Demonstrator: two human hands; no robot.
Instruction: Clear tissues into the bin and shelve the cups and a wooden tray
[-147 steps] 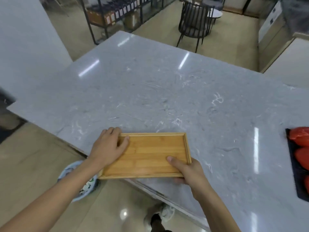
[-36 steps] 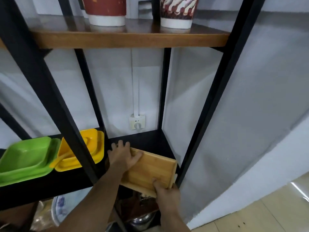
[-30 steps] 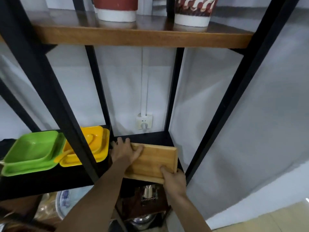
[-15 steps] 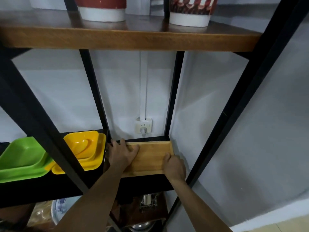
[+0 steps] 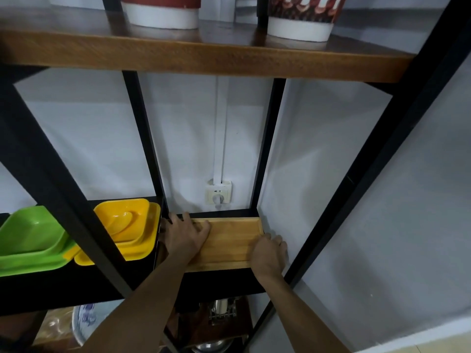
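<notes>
While both of my hands rest on it, the wooden tray (image 5: 230, 240) lies flat on the black shelf (image 5: 219, 282), in the right-hand bay between two black uprights. My left hand (image 5: 183, 236) lies palm down over the tray's left end, its grip spread, fingers fanned toward the back rail and partly over the inner floor of the tray. My right hand (image 5: 269, 253) covers the tray's near right corner, fingers loosely curled over the rim and pointing toward the wall; I cannot tell whether the thumb is hooked under the edge, so this grip reads as laid on rather than pinched. Just left of my left hand, beyond the upright, sits a yellow dish (image 5: 127, 230), and further left a green dish (image 5: 30, 240) touching it. Straight beyond my hands, on the white wall, is a wall socket (image 5: 219, 195) with a white conduit running up from it. High above my hands a wooden shelf (image 5: 204, 58) carries a red cup (image 5: 160, 11) and a patterned cup (image 5: 303, 19), standing well apart. Below my forearms, on the lower level, I see metal ware, too dim to name.
</notes>
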